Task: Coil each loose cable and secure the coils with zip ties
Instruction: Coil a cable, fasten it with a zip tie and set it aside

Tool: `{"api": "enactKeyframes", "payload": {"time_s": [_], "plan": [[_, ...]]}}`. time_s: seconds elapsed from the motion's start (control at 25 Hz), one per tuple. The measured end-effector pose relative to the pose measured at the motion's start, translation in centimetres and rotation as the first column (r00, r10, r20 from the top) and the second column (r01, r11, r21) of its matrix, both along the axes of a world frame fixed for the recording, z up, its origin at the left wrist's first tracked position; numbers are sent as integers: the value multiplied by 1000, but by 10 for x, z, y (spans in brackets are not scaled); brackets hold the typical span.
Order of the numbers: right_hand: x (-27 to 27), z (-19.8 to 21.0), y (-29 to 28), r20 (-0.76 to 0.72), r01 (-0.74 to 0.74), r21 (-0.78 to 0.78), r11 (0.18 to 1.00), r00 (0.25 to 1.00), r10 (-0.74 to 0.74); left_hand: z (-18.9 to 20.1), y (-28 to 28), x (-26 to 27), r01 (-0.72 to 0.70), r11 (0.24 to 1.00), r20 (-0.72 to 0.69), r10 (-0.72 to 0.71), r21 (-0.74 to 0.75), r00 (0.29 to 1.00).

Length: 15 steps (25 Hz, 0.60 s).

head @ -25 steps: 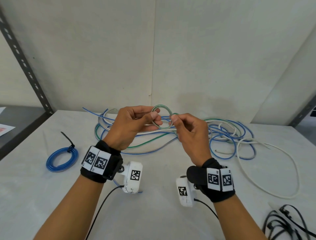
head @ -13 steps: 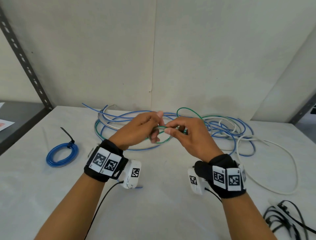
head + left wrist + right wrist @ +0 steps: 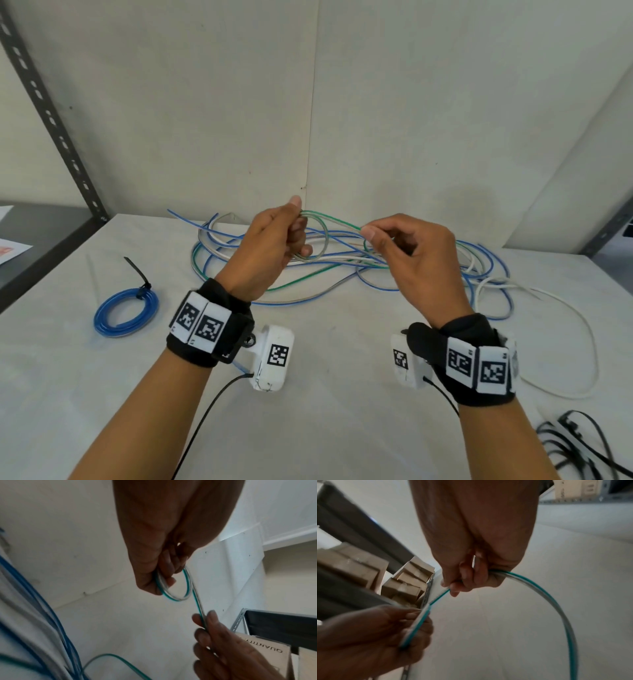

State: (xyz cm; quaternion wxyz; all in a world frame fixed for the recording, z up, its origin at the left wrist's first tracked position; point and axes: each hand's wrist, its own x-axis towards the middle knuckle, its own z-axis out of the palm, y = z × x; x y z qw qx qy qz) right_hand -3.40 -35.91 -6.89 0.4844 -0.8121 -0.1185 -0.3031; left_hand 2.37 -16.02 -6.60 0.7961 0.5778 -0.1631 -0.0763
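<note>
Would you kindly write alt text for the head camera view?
A left hand grips a small green cable coil while the right hand pinches its free length, above tangled cables; a zip-tied blue coil lies left.

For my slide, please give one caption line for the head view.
Left hand holds a small green cable coil while right hand pinches its free length.
</note>
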Motion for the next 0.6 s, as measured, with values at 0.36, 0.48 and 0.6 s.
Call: {"api": "enactKeyframes", "payload": {"time_s": [0.36,0.48,0.6], "plan": [[4,-21,41,-104,-122,268,956,983,155,4,-8,-4,-9,945,-129,-36,-327,991],[4,-24,50,-42,-104,320,942,991,124,3,-11,-5,-22,932,-122,-25,-362,992],[3,-28,55,-11,-82,358,930,996,92,-1,-18,-7,-31,922,-126,-19,-387,992]]}}
